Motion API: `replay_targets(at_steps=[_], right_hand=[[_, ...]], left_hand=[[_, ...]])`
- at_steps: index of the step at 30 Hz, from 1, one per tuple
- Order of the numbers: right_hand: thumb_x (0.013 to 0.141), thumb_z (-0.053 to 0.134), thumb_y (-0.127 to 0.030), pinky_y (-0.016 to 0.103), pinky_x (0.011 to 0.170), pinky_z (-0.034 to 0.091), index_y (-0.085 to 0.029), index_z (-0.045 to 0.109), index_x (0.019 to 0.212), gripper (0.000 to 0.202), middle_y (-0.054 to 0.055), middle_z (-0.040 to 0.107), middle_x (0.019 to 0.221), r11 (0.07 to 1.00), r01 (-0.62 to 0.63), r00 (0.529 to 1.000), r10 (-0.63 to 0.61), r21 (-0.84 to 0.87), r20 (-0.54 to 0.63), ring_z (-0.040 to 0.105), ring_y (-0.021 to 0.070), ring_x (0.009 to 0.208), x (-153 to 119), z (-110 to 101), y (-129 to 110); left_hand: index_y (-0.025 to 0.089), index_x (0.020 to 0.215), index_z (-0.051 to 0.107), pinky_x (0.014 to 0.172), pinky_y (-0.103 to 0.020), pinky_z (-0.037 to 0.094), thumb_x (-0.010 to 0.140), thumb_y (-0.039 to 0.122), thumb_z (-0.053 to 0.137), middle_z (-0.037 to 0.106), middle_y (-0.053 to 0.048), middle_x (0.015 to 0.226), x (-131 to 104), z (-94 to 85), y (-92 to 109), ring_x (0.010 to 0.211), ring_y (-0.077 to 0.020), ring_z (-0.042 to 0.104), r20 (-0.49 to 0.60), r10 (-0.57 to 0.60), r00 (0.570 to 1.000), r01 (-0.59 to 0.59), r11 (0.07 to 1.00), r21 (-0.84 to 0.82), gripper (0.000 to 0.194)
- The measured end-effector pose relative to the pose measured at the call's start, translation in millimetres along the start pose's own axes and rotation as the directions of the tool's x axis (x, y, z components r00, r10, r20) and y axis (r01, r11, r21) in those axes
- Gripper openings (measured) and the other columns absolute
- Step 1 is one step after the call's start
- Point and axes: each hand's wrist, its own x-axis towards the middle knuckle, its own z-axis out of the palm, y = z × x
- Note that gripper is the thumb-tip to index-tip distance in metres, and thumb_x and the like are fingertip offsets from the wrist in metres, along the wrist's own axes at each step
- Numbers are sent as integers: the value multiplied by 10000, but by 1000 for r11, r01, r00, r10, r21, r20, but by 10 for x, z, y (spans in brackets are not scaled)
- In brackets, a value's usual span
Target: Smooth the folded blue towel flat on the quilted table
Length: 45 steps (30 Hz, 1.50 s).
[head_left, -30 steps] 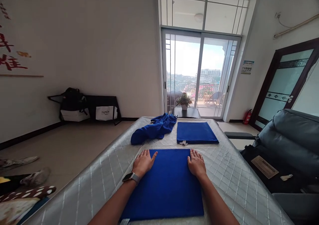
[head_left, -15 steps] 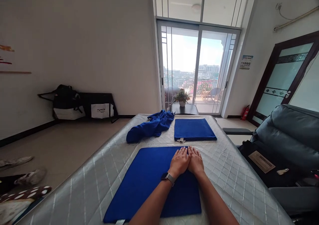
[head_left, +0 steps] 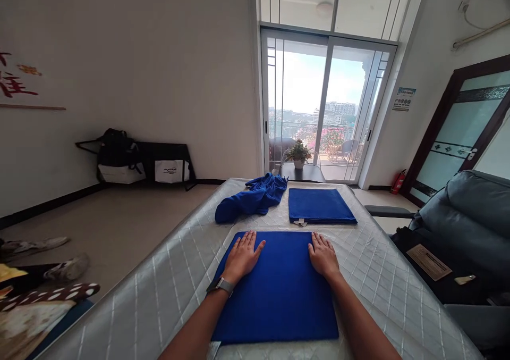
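Observation:
A blue cloth (head_left: 282, 291) lies spread flat and smooth in front of me, with a white label at its near left corner. My left hand (head_left: 243, 254), a watch on its wrist, rests flat on the cloth's far left corner with the fingers stretched out. On the far right corner lies my right hand (head_left: 323, 253), palm down and fingers extended. Beyond it sits a folded blue cloth (head_left: 322, 206) with white tags at its front edge. To the left of that one is a crumpled blue cloth (head_left: 255, 198) in a loose heap.
Everything lies on a silvery quilted mattress (head_left: 159, 291). A dark armchair (head_left: 474, 216) holding a black bag stands close on the right. Past the far edge is a small table with a potted plant (head_left: 298, 152). Another person's shoes (head_left: 67, 267) show at lower left.
My left hand has slid left from beside the right hand to the cloth's far left corner. The right hand stays near the far right corner. The view has shifted slightly left.

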Motion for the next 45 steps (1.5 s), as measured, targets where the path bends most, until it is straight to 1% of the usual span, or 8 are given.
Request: replay_targets(at_steps=[4, 10, 20, 24, 28, 34, 38, 45], right_hand=[[993, 196, -424, 342, 1187, 54, -207, 198, 1560, 607, -5, 215, 1614, 1000, -6, 1000, 7, -30, 22, 160, 160, 1484, 6, -16, -11], [1001, 184, -434, 331, 1186, 67, -218, 175, 1564, 603, -11, 199, 1619, 997, -21, 999, 24, -71, 40, 160, 151, 1483, 13, -35, -20], [1003, 196, -399, 319, 1183, 102, -211, 218, 1556, 585, -9, 233, 1611, 992, -26, 1000, 28, -124, 9, 189, 147, 1476, -83, -122, -117], [981, 249, -331, 377, 1199, 42, -155, 250, 1546, 592, 35, 215, 1616, 988, -29, 999, 22, -149, -50, 129, 192, 1492, -141, -205, -201], [964, 276, -280, 396, 1202, -4, -163, 303, 1531, 580, 34, 221, 1613, 986, -12, 998, 1, -168, -65, 115, 201, 1494, -254, -258, -242], [989, 237, -381, 387, 1190, 128, -192, 270, 1542, 586, 12, 246, 1602, 987, 13, 1000, -11, -159, 10, 191, 199, 1479, -546, -134, -181], [1000, 179, -414, 389, 1197, 98, -192, 193, 1559, 602, 4, 195, 1613, 993, 8, 999, -2, -116, 53, 136, 184, 1491, -611, -60, -149], [997, 176, -415, 400, 1204, 55, -160, 163, 1562, 620, 21, 156, 1620, 998, 21, 998, -17, -62, 54, 102, 188, 1496, -582, -47, -136]], left_hand=[[94, 1505, 351, 1192, -461, 195, 985, 570, 193, 382, -136, 1558, -39, -2, -122, 1466, -282, 279, -31, -57, 998, 57, 998, -3, 723], [84, 1494, 373, 1199, -426, 190, 987, 566, 160, 382, -131, 1561, -31, 2, -82, 1465, -259, 283, -69, -82, 994, 80, 996, -24, 730], [56, 1477, 395, 1186, -455, 210, 975, 541, 247, 397, -168, 1542, -79, -5, -119, 1452, -285, 312, -111, -128, 985, 125, 991, -38, 713], [47, 1471, 402, 1186, -447, 209, 972, 530, 256, 390, -174, 1543, -92, -7, -126, 1452, -283, 311, -117, -114, 987, 111, 993, -27, 710], [57, 1475, 398, 1184, -454, 208, 968, 523, 268, 390, -176, 1544, -88, -2, -127, 1450, -290, 316, -114, -111, 987, 109, 994, -24, 701], [12, 1471, 381, 1187, -447, 192, 968, 533, 261, 368, -198, 1549, -89, -25, -115, 1458, -298, 293, -97, -119, 988, 117, 993, -33, 734], [26, 1478, 375, 1184, -445, 202, 966, 541, 247, 370, -184, 1551, -85, -22, -130, 1462, -288, 286, -83, -119, 989, 117, 993, -26, 737], [53, 1480, 382, 1184, -436, 212, 962, 537, 244, 378, -164, 1552, -66, 11, -168, 1457, -278, 303, -62, -114, 992, 116, 993, 21, 722]])
